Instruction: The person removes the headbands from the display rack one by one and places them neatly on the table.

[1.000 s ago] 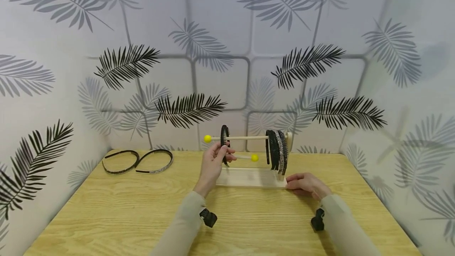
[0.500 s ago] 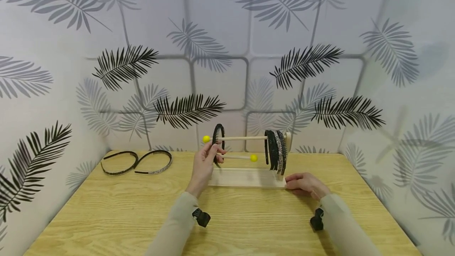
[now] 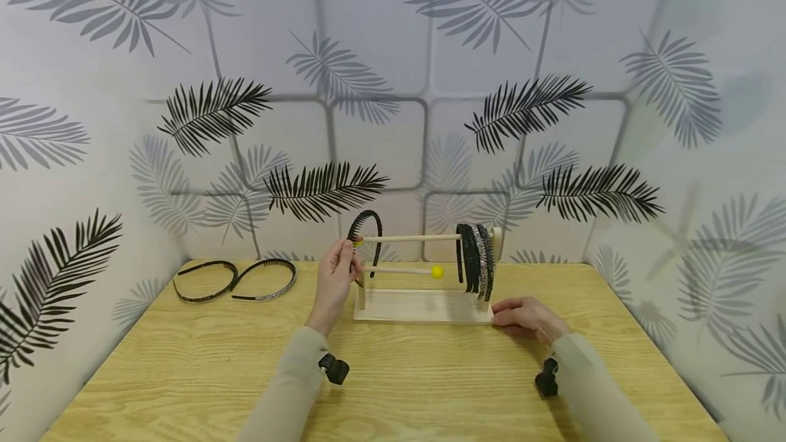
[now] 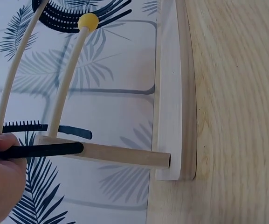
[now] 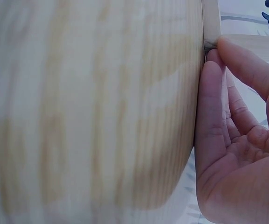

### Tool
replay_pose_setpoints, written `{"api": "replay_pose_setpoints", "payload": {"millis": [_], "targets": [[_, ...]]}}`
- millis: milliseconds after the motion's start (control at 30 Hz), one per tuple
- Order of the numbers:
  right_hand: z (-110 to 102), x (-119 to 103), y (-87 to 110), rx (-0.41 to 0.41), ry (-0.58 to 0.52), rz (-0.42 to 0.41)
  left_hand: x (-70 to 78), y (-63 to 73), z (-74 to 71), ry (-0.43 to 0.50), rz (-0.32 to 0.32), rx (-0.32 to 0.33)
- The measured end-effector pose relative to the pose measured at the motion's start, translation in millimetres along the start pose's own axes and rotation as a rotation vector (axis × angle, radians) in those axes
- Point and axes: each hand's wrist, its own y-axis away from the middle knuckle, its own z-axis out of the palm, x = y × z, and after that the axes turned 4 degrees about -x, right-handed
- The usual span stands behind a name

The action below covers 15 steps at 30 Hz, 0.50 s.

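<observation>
My left hand [image 3: 334, 278] pinches a black toothed headband [image 3: 368, 215] at the left end of the stand's upper rod [image 3: 417, 238]. The headband arches around that end, its near arm beside the yellow ball tip, which is partly covered. In the left wrist view the headband's near arm [image 4: 41, 150] juts out from under my thumb. The wooden headband stand [image 3: 424, 307] has a flat base and a lower rod with a yellow ball [image 3: 437, 271]. My right hand [image 3: 528, 317] holds the base's right end between thumb and fingers, seen closely in the right wrist view [image 5: 239, 121].
Several headbands [image 3: 475, 261], black and glittery, hang bunched at the right of the upper rod. Two more, a dark headband [image 3: 205, 299] and a silver-trimmed headband [image 3: 285, 285], lie on the wooden table [image 3: 424, 380] at the left. A leaf-patterned wall stands behind.
My left hand has drawn the toothed headband leftward along the upper rod to its yellow tip, and the headband has turned to show its arch more widely. The right hand stays in place.
</observation>
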Motion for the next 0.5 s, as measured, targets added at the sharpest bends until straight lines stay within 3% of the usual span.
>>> {"api": "replay_pose_setpoints", "payload": {"millis": [267,500], "targets": [[-1,1,-1.7,-0.001,0.008,-0.003,-0.3,-1.2,-8.9,0.011,-0.010,0.005],[-1,1,-0.6,-0.003,-0.004,-0.008,-2.6,1.5,-13.7,-0.029,0.022,0.023]]}}
